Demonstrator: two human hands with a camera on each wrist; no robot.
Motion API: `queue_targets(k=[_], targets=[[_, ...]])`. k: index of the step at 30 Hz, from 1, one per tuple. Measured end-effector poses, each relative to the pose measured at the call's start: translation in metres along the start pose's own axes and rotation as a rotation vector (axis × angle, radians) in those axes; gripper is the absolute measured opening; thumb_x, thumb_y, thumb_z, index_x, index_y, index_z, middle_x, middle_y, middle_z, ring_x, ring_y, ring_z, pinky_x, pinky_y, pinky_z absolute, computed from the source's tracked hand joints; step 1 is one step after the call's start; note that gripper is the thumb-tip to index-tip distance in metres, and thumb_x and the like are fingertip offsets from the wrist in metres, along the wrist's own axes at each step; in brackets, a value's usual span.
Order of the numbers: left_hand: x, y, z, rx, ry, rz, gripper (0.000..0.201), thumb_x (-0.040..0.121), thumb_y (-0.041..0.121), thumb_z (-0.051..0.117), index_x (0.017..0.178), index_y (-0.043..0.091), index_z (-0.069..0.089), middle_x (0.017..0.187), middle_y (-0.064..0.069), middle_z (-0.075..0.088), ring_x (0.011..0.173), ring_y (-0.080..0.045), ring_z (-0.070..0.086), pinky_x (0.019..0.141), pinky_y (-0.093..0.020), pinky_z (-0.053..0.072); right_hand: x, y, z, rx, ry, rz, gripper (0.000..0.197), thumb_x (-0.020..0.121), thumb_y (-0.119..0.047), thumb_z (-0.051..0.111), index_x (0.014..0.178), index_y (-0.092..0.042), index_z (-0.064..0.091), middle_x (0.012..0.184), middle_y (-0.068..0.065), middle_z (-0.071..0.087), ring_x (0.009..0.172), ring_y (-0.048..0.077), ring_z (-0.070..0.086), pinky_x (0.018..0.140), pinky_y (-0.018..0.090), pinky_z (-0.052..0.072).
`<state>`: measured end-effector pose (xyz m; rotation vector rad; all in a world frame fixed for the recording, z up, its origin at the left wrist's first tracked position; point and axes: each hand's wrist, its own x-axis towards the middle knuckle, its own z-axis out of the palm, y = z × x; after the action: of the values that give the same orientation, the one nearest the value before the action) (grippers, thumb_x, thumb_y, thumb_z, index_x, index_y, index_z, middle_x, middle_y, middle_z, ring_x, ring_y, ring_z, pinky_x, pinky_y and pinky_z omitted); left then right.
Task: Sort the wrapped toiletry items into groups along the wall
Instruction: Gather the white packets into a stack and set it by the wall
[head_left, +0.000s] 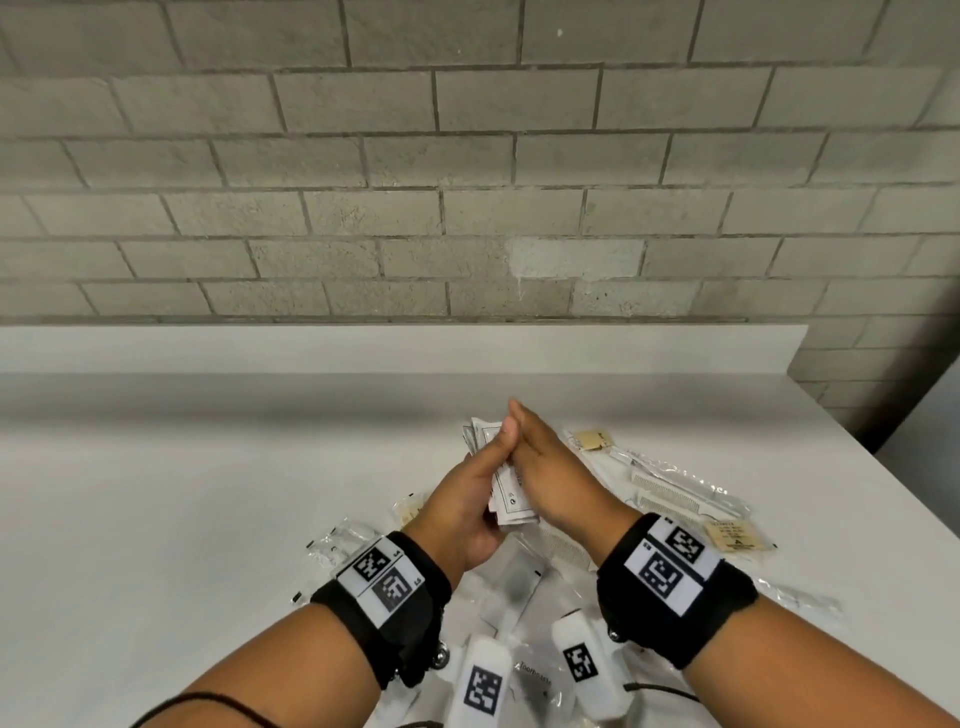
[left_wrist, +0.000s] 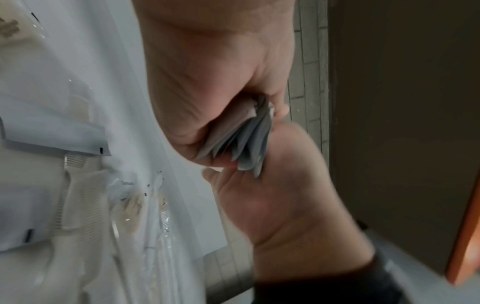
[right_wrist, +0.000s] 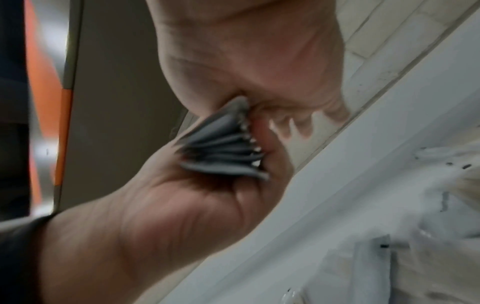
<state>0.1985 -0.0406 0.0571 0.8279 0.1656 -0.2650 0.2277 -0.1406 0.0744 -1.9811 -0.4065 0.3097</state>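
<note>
A stack of white sachets (head_left: 506, 491) is held upright between both hands above the counter. My left hand (head_left: 470, 499) grips it from the left, thumb over the top and fingers curled underneath. My right hand (head_left: 550, 473) lies flat against its right side with straight fingers. In the left wrist view the stack (left_wrist: 249, 144) shows edge-on between the left hand (left_wrist: 207, 92) and the right hand (left_wrist: 280, 195). The right wrist view, which is blurred, shows the fanned stack (right_wrist: 223, 152) seated in the left hand (right_wrist: 168, 205).
Wrapped combs (head_left: 675, 488) and tan-labelled packets (head_left: 737, 540) lie to the right. White sachets (head_left: 514, 582) and a toothpaste packet (head_left: 535, 680) sit under my wrists, clear packets (head_left: 343, 540) to the left. The white counter (head_left: 208, 493) meets a low upstand (head_left: 363, 348) at the brick wall.
</note>
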Motion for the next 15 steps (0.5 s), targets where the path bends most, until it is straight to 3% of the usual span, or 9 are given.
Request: queue_targets(k=[2,4,6,8,10,11,13,15], targets=[[0.000,0.008,-0.001,0.009,0.001,-0.009,0.049,0.082,0.043,0.061,0.118,0.011,0.064,0.106,-0.013,0.072,0.093,-0.026,0.071,0.072,-0.035,0.058,-0.004,-0.003,-0.013,0.185,-0.123,-0.028,0.055,0.102,-0.035,0.040,0.152,-0.036,0.017,0.159,-0.010,0.015,0.145,0.009,0.018,0.115,0.027,0.019],[-0.001,0.017,-0.001,0.014,-0.005,-0.040,0.047,0.086,0.044,0.061,0.118,0.010,0.064,0.111,-0.016,0.070,0.100,-0.030,0.069,0.083,-0.041,0.056,-0.008,-0.005,-0.027,0.118,-0.261,-0.090,0.072,0.095,-0.041,0.053,0.151,-0.041,0.009,0.158,-0.015,0.006,0.144,0.005,0.012,0.115,0.029,0.019],[-0.002,0.023,-0.001,0.020,-0.027,-0.044,0.043,0.089,0.045,0.057,0.109,0.010,0.069,0.106,-0.015,0.071,0.100,-0.029,0.069,0.091,-0.043,0.052,-0.008,-0.007,-0.036,-0.139,-0.387,-0.172,0.103,0.080,-0.045,0.070,0.151,-0.040,-0.005,0.158,-0.019,-0.007,0.144,0.002,0.002,0.119,0.031,0.012],[-0.002,0.026,-0.002,0.004,-0.060,-0.049,0.053,0.089,0.054,0.051,0.107,0.009,0.071,0.110,-0.016,0.070,0.103,-0.030,0.067,0.097,-0.044,0.049,-0.006,-0.008,-0.036,-0.453,-0.423,-0.228,0.124,0.072,-0.050,0.077,0.150,-0.034,-0.017,0.157,-0.019,-0.016,0.143,0.000,-0.009,0.119,0.029,0.002],[-0.005,0.029,-0.002,-0.014,-0.085,-0.072,0.061,0.090,0.059,0.046,0.119,0.009,0.064,0.124,-0.017,0.064,0.112,-0.030,0.063,0.101,-0.044,0.046,-0.004,-0.007,-0.033,-0.652,-0.373,-0.247,0.116,0.078,-0.062,0.062,0.149,-0.029,-0.023,0.157,-0.015,-0.021,0.142,0.001,-0.018,0.120,0.033,-0.007],[-0.006,0.029,-0.004,-0.017,-0.097,-0.088,0.057,0.092,0.055,0.046,0.123,0.010,0.062,0.124,-0.015,0.064,0.111,-0.029,0.063,0.098,-0.042,0.048,-0.003,-0.005,-0.032,-0.691,-0.355,-0.237,0.103,0.083,-0.067,0.046,0.147,-0.028,-0.025,0.157,-0.013,-0.022,0.143,0.002,-0.020,0.121,0.038,-0.010],[-0.007,0.026,-0.011,0.023,-0.127,-0.098,0.047,0.091,0.043,0.053,0.125,0.012,0.059,0.116,-0.013,0.067,0.103,-0.027,0.067,0.090,-0.038,0.053,-0.003,0.001,-0.031,-0.715,-0.351,-0.228,0.088,0.081,-0.072,0.013,0.146,-0.027,-0.025,0.156,-0.013,-0.022,0.144,0.003,-0.020,0.121,0.043,-0.009],[-0.008,0.020,-0.017,0.083,-0.125,-0.074,0.047,0.084,0.035,0.063,0.123,0.009,0.061,0.108,-0.015,0.068,0.095,-0.026,0.069,0.081,-0.036,0.056,-0.002,0.006,-0.028,-0.684,-0.301,-0.280,0.086,0.076,-0.074,0.005,0.145,-0.029,-0.024,0.157,-0.013,-0.014,0.144,0.000,-0.014,0.121,0.042,-0.010]])
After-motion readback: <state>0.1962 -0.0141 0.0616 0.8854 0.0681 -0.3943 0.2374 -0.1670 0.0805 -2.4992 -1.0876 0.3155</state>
